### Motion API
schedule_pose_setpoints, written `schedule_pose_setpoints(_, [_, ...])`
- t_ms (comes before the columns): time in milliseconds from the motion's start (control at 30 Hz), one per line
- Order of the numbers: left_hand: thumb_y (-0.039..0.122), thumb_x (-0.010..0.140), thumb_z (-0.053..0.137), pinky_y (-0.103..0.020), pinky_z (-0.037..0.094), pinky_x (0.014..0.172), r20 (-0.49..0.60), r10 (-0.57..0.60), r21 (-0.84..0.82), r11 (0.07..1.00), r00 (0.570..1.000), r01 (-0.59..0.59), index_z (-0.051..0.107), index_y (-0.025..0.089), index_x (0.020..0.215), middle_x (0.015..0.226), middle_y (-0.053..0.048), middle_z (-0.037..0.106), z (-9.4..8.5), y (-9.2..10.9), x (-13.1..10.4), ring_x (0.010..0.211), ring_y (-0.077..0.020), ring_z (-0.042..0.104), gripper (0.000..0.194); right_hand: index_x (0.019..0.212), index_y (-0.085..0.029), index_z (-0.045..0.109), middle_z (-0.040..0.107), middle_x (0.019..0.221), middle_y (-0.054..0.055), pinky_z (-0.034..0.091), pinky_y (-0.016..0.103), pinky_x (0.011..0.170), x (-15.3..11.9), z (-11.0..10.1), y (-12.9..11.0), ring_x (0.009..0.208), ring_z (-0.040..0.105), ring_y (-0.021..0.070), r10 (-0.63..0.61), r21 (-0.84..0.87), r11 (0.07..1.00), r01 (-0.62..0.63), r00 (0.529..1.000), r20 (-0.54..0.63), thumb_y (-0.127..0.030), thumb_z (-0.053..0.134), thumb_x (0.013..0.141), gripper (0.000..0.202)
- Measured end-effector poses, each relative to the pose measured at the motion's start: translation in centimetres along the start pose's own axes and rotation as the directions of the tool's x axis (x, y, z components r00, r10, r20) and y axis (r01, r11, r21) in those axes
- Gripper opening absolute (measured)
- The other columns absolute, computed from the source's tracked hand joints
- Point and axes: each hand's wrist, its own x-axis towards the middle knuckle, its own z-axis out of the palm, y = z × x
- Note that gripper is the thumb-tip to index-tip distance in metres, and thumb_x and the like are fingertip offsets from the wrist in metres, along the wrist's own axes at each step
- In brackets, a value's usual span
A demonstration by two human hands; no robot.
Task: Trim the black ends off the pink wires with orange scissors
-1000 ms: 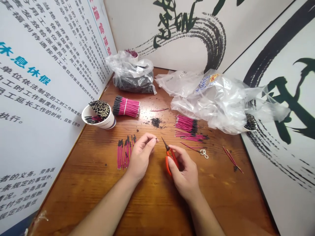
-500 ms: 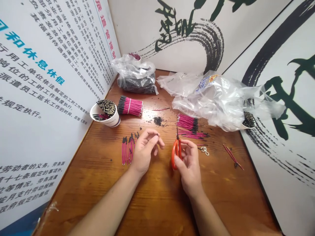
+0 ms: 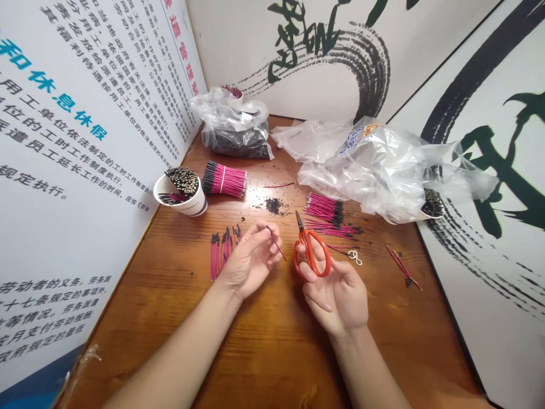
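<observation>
Between the thumb and fingers of my left hand [image 3: 251, 258] is a short pink wire [image 3: 276, 243] with a dark end, slanting down to the right. My right hand [image 3: 336, 289] holds red-handled scissors [image 3: 315, 253], its fingers through the loops and the dark blades pointing up and away. A loose row of pink wires with black ends [image 3: 219, 250] lies just left of my left hand, partly hidden by it. Beyond my right hand lie a stack of pink wires [image 3: 323, 209] and several looser ones [image 3: 334, 228].
A paper cup [image 3: 193, 205] of black-tipped wires stands at left beside a tied wire bundle [image 3: 225, 179]. Black scraps [image 3: 273, 205] lie mid-table. Plastic bags [image 3: 361, 165] cover the back right; another bag [image 3: 238, 139] sits at the back left. A white tie [image 3: 355, 257] lies at right.
The scissors have swung round in my right hand, which has turned palm up. The wire in my left hand now shows, angled toward the scissors.
</observation>
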Motion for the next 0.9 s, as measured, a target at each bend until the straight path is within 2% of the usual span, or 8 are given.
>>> schedule_pose_setpoints(133, [0.021,0.074,0.075,-0.016,0.03,0.047,-0.015,-0.019,0.01,1.0,1.0,0.019,0.052,0.017,0.08,0.077,0.004,0.051,0.1,0.2,0.0,0.055,-0.0043,0.044,0.024,0.121,-0.024,0.06,0.065,0.121,0.009,0.034,0.006,0.033,0.2,-0.5,-0.3,0.074,0.065,0.0086,0.028,-0.001,1.0,-0.028,0.999,-0.023,-0.015,0.049,0.084,0.04])
schedule_pose_setpoints(200, [0.022,0.075,0.074,-0.016,0.029,0.047,-0.005,-0.024,0.023,0.999,1.0,0.024,0.051,0.017,0.08,0.074,0.004,0.05,0.1,0.2,0.0,0.053,-0.0043,0.043,0.024,0.12,-0.023,0.061,0.065,0.123,0.011,0.033,0.007,0.034,0.2,-0.6,-0.3,0.075,0.067,0.0093,0.022,-0.022,0.999,-0.023,0.999,-0.033,-0.019,0.049,0.087,0.035])
schedule_pose_setpoints(300, [0.023,0.075,0.074,-0.017,0.029,0.047,0.014,-0.04,0.038,0.999,0.999,0.039,0.05,0.017,0.081,0.071,0.004,0.048,0.1,0.2,0.0,0.051,-0.0038,0.041,0.024,0.113,-0.021,0.064,0.069,0.116,0.012,0.033,0.011,0.034,0.3,-0.5,-0.2,0.067,0.064,0.0105,0.005,-0.068,0.998,-0.009,0.998,-0.059,-0.026,0.049,0.087,0.031])
schedule_pose_setpoints(433, [0.024,0.075,0.073,-0.016,0.028,0.046,0.0,-0.038,0.044,0.998,0.999,0.038,0.049,0.018,0.08,0.071,0.005,0.047,0.2,0.2,0.0,0.05,-0.0031,0.039,0.025,0.102,-0.022,0.067,0.073,0.099,0.008,0.033,0.018,0.037,0.4,-0.4,-0.1,0.049,0.051,0.0095,-0.034,-0.145,0.989,0.023,0.997,-0.07,-0.036,0.051,0.082,0.029])
schedule_pose_setpoints(600, [0.023,0.076,0.073,-0.015,0.03,0.044,-0.038,0.001,0.132,0.991,0.999,0.005,0.05,0.017,0.081,0.073,0.005,0.051,0.1,0.1,0.0,0.048,-0.0019,0.041,0.024,0.1,-0.024,0.066,0.066,0.074,-0.001,0.024,0.022,0.037,0.3,-0.5,-0.1,0.032,0.021,0.0034,-0.137,-0.202,0.972,0.117,0.986,-0.09,-0.04,0.054,0.082,0.027])
schedule_pose_setpoints(733, [0.022,0.079,0.07,-0.014,0.03,0.041,-0.039,-0.007,0.15,0.989,0.999,0.012,0.05,0.017,0.082,0.081,0.004,0.055,0.0,0.0,-0.1,0.043,0.0009,0.038,0.021,0.102,-0.025,0.066,0.053,0.062,-0.009,0.02,0.02,0.036,0.1,-0.9,0.2,0.03,0.007,0.0005,-0.135,-0.113,0.985,0.128,0.99,-0.052,-0.041,0.055,0.086,0.025])
schedule_pose_setpoints(900, [0.022,0.081,0.068,-0.014,0.034,0.041,-0.041,0.021,0.165,0.986,0.999,-0.014,0.051,0.017,0.083,0.079,0.005,0.056,0.0,-0.1,0.0,0.043,0.0004,0.038,0.018,0.109,-0.024,0.065,0.045,0.058,-0.012,0.016,0.014,0.032,0.2,-1.3,0.7,0.031,0.005,-0.0007,-0.096,0.079,0.993,0.093,0.995,0.039,-0.05,0.06,0.088,0.034])
